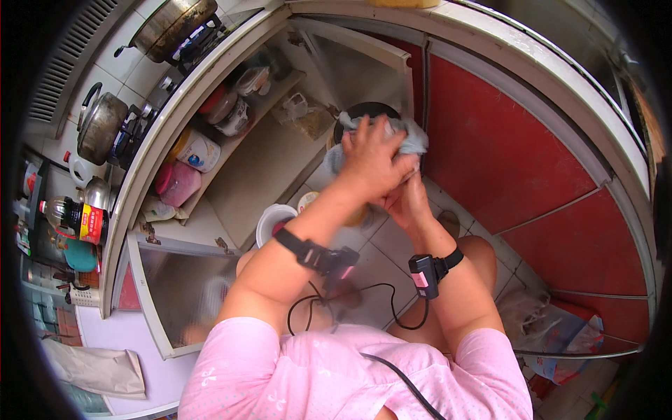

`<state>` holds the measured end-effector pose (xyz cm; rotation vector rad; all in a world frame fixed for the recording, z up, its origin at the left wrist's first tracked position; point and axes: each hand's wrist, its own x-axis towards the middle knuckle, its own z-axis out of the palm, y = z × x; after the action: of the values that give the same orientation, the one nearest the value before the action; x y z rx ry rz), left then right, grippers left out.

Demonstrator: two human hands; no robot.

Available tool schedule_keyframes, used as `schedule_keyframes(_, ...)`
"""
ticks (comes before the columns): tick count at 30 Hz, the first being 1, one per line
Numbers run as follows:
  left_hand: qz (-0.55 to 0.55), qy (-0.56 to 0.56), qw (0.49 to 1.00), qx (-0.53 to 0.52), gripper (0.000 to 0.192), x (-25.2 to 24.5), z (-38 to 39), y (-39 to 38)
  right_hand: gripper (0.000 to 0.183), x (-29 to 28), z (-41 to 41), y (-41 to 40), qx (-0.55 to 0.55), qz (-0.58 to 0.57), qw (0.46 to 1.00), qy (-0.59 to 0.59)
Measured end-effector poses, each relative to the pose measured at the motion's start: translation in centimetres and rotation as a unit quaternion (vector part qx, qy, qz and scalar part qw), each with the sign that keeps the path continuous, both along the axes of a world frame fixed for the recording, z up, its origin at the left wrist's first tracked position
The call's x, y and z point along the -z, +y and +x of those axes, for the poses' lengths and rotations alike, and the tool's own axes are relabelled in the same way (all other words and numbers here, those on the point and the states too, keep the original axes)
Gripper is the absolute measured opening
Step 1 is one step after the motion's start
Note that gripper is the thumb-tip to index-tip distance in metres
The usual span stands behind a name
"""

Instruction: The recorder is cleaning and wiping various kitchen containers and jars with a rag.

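Note:
A light blue-grey cloth [415, 137] is bunched at my hands in front of the open lower cabinet. My left hand [370, 155] lies over the cloth with its fingers spread, blurred; whether it grips the cloth is unclear. Below it and to the right, my right hand [407, 202] is turned partly palm up and touches or nearly touches the left; its fingers are mostly hidden. Behind the cloth is a round black item [375, 109], perhaps a pan or lid, largely covered. A white plastic tub [275, 216] stands left of my forearms.
The cabinet shelf [252, 131] holds several jars and containers, with a plastic bag [303, 115] on the surface below. Two frosted cabinet doors [362, 73] [194, 291] hang ajar. Metal pots [102, 128] sit on the stove above. Red cabinet panels [499, 147] stand at right, near plastic bags [562, 331].

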<state>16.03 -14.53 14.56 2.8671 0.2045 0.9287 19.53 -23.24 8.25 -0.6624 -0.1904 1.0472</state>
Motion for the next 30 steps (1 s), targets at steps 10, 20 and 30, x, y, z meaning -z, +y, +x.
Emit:
schedule_keyframes(10,0.046,0.095,0.974,0.198,0.043,0.5,-3.5,2.3,0.074,0.1,1.2,-0.6,-0.030,0.074,0.992,0.093)
schedule_keyframes(20,-0.174,-0.113,0.978,-0.037,0.038,-0.2,-8.3,1.9,0.050,0.5,3.1,-0.6,-0.073,-0.100,0.992,0.030)
schedule_keyframes(30,0.088,0.089,0.991,0.041,0.027,2.6,-3.2,-2.3,0.016,3.4,3.0,0.3,0.081,-0.108,0.989,-0.057)
